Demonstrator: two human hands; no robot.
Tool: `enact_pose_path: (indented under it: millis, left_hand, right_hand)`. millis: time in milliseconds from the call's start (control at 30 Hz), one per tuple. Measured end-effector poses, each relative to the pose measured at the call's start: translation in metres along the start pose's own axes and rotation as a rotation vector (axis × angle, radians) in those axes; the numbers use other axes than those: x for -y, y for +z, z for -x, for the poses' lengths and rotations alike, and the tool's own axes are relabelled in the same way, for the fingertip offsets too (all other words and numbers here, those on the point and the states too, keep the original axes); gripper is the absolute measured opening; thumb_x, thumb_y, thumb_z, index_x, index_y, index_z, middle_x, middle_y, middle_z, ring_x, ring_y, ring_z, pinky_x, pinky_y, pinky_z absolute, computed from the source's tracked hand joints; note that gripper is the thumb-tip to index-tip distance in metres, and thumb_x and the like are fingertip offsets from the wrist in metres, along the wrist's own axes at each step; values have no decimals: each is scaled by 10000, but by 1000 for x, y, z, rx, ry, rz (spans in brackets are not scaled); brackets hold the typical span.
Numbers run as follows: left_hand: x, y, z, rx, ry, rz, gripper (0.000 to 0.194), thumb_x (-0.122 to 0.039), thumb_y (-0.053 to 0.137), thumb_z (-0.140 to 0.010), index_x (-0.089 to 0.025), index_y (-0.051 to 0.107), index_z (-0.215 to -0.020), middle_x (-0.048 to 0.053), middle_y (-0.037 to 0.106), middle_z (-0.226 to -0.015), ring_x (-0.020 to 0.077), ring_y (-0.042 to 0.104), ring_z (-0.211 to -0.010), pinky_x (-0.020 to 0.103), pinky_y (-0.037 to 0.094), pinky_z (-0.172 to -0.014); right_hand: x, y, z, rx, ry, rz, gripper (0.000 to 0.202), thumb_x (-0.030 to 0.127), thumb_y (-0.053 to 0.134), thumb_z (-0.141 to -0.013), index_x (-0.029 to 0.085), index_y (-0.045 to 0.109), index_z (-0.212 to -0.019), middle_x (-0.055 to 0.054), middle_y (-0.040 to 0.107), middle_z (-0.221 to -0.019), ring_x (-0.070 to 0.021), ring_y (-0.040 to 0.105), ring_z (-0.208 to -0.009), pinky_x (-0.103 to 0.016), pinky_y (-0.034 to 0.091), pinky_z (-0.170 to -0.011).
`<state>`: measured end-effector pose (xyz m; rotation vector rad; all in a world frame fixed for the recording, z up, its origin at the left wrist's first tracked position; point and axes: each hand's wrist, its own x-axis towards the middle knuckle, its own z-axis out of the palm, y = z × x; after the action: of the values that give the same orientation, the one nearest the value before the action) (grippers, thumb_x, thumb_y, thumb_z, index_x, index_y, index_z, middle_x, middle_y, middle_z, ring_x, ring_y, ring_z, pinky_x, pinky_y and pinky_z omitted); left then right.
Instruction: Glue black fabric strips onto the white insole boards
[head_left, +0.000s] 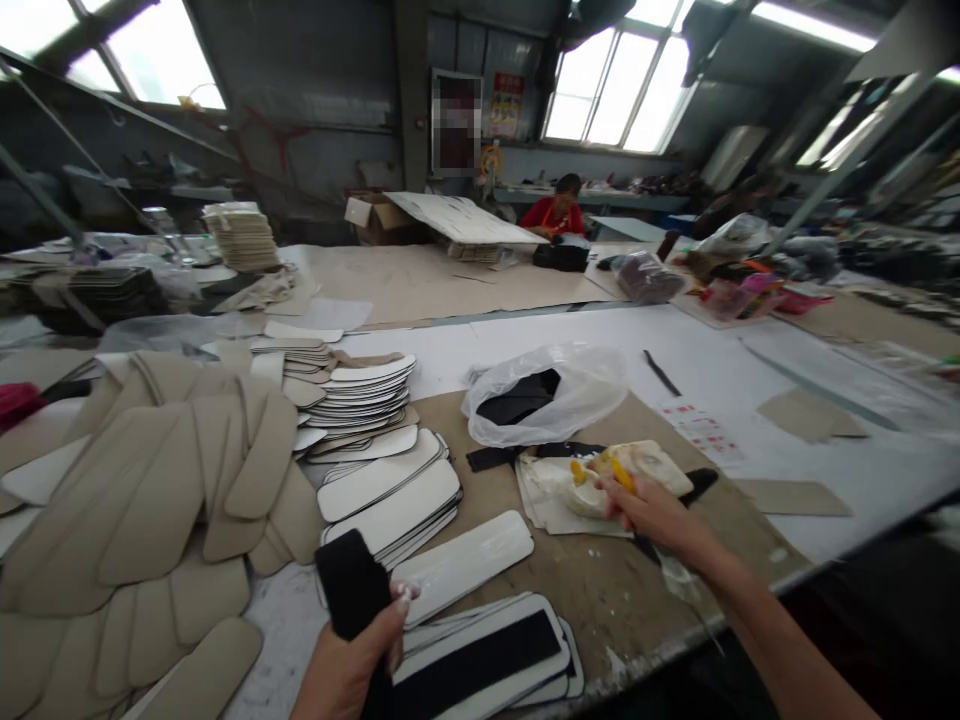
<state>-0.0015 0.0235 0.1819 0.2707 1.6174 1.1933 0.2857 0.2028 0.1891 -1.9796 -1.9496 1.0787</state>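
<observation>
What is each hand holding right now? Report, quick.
Left hand: closed, holding a black strip.
Right hand: closed, holding a yellow tool.

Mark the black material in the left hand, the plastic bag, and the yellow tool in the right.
Black material (348, 580): head view, upper part.
Plastic bag (589, 395): head view, right side.
Yellow tool (621, 476): head view, part beside the grip.

Dark wall (322, 110) with bright windows (621, 90) at upper left and right of centre, poster (508, 108) between; strip light (814, 27) at upper right; pale table (345, 280) in front
</observation>
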Motion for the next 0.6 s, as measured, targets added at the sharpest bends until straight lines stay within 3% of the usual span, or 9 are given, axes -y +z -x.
enact_pose_path:
  millis: [100,267,400,500,600]
  left_hand:
    - [-10,10,9,59,-46,58,384,-404,685,-548,-121,597,-793,-61,398,-403,82,342,-438,217,297,-474]
    - [-18,20,23,131,-19,-32,285,-410,644,-590,-148,587,-686,-50,414,-414,97,348,-453,237,309,-504]
    - [-16,22,26,155,51,-235,348,-424,592,-612,-180,448,-410,-18,432,-435,115,376,-488,249,320,-520]
    - [-10,21,26,181,43,-321,372,-426,568,-615,-190,411,-375,-12,421,-423,121,374,-484,255,313,-501]
    - [-3,22,26,238,-10,-272,352,-423,590,-601,-179,447,-392,-15,405,-403,114,365,-467,253,314,-490]
  right_hand:
    - [25,29,37,6,-316,-44,344,419,389,-837,173,596,-714,3,582,-605,-110,516,-528,-227,414,-555]
    - [80,86,84,82,-775,-172,184,277,492,-814,189,623,-910,-33,616,-805,-123,558,-754,-219,430,-694]
    - [92,108,90,150,-866,-222,230,228,537,-786,234,616,-1001,-24,583,-811,-113,556,-739,-201,436,-667]
    - [85,110,89,159,-924,-200,237,179,497,-800,249,618,-991,-15,575,-800,-104,554,-722,-187,427,-647]
    - [78,106,92,101,-998,-82,222,166,479,-804,246,608,-967,-11,582,-782,-113,545,-723,-192,408,-633]
